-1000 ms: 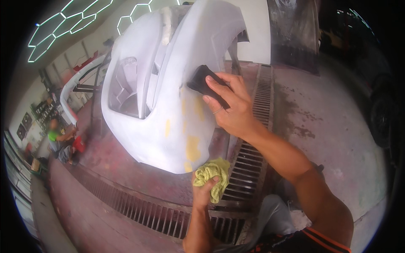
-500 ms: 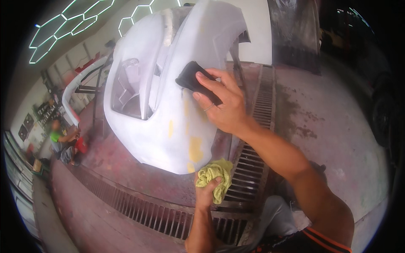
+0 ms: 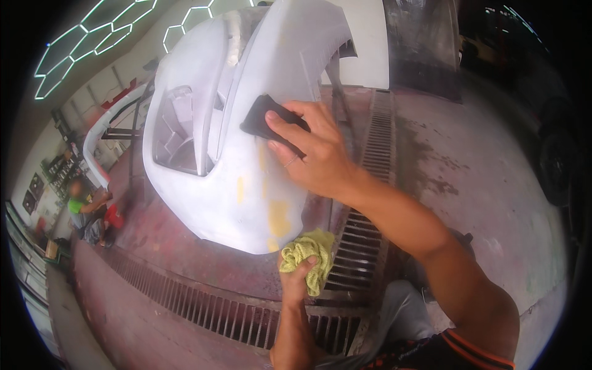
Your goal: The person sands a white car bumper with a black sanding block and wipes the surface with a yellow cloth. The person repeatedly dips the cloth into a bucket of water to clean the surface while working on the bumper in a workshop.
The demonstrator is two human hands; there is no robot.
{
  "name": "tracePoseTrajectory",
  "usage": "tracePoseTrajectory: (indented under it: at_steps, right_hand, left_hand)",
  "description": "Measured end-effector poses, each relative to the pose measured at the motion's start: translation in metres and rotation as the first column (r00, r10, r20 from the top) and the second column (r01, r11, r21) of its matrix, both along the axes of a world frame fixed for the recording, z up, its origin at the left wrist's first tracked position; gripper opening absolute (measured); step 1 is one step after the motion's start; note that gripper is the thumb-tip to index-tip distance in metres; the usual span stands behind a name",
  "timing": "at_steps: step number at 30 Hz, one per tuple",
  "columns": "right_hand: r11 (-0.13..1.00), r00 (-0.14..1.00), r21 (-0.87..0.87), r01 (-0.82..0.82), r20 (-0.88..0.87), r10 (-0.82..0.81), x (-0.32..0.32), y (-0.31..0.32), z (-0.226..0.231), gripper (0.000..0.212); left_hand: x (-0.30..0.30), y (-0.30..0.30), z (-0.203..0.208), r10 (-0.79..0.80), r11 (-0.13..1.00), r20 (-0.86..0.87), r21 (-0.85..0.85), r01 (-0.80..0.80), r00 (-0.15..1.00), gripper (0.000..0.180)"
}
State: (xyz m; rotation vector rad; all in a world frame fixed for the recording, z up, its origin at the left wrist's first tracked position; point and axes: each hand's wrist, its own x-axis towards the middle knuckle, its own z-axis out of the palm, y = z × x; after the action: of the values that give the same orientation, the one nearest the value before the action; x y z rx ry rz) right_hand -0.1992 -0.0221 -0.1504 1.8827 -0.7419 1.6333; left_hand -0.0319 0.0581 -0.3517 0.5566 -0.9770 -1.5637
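Probably light and stiff, the black block [image 3: 256, 117] suits side holds: the right hand [image 3: 317, 157] grips it; the left hand [image 3: 294, 282] (at six o'clock) clutches a crumpled cloth [image 3: 312, 244].

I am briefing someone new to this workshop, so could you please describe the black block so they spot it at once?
Find the large white car bumper in mid-view, then the yellow patches on its right side. Just above them, the right hand holds the black block at its surface. Its dark, blocky shape sets it apart from the crumpled yellow cloth in the left hand below.
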Motion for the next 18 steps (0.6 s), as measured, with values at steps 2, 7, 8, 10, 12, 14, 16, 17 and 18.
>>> tracePoseTrajectory:
  at_steps: [2, 7, 8, 10, 12, 14, 16, 17, 18]
  right_hand:
    - [0.999, 1.0, 0.041, -0.005, 0.026, 0.003, -0.026, 0.004, -0.027, 0.049]
    - [0.998, 0.982, 0.001, -0.065, 0.176, 0.064, -0.018, -0.003, -0.007, 0.053]
    - [0.997, 0.981, -0.024, -0.074, 0.176, 0.077, -0.007, -0.008, 0.005, 0.054]
    - [0.995, 0.982, -0.028, -0.094, 0.16, 0.098, 0.01, -0.019, 0.012, 0.06]
    - [0.997, 0.989, -0.037, -0.074, 0.125, 0.078, 0.021, -0.023, 0.001, 0.062]
    - [0.99, 0.99, -0.047, -0.137, 0.03, 0.138, 0.022, -0.01, -0.028, 0.069]
    - [0.981, 0.98, -0.069, -0.181, -0.1, 0.173, 0.018, 0.0, -0.04, 0.071]
    - [0.983, 0.983, -0.08, -0.162, -0.097, 0.154, 0.011, -0.006, -0.035, 0.068]
    - [0.989, 0.991, -0.08, -0.128, -0.037, 0.125, 0.005, -0.013, -0.022, 0.067]
  left_hand:
    - [-0.001, -0.003, 0.002, 0.002, 1.0, 0.029, -0.026, -0.001, 1.0, 0.058]
    - [-0.002, -0.003, 0.003, -0.013, 0.999, 0.024, -0.041, 0.013, 1.0, 0.071]
    - [0.0, -0.003, 0.003, -0.006, 0.999, 0.037, -0.047, 0.008, 0.999, 0.072]
    - [0.002, -0.003, 0.003, -0.005, 0.999, 0.04, -0.048, 0.007, 0.999, 0.073]
    - [0.001, -0.002, 0.004, -0.014, 0.999, 0.024, -0.033, 0.015, 1.0, 0.072]
    - [0.001, -0.002, 0.001, -0.035, 0.999, 0.036, -0.034, 0.037, 0.999, 0.071]
    - [0.002, -0.003, 0.005, -0.018, 0.999, 0.044, -0.037, 0.02, 0.999, 0.071]
    - [0.0, -0.002, 0.009, -0.001, 0.999, 0.043, -0.036, 0.003, 0.999, 0.07]
    - [-0.004, 0.0, 0.009, 0.001, 1.0, 0.042, -0.024, 0.0, 0.999, 0.07]
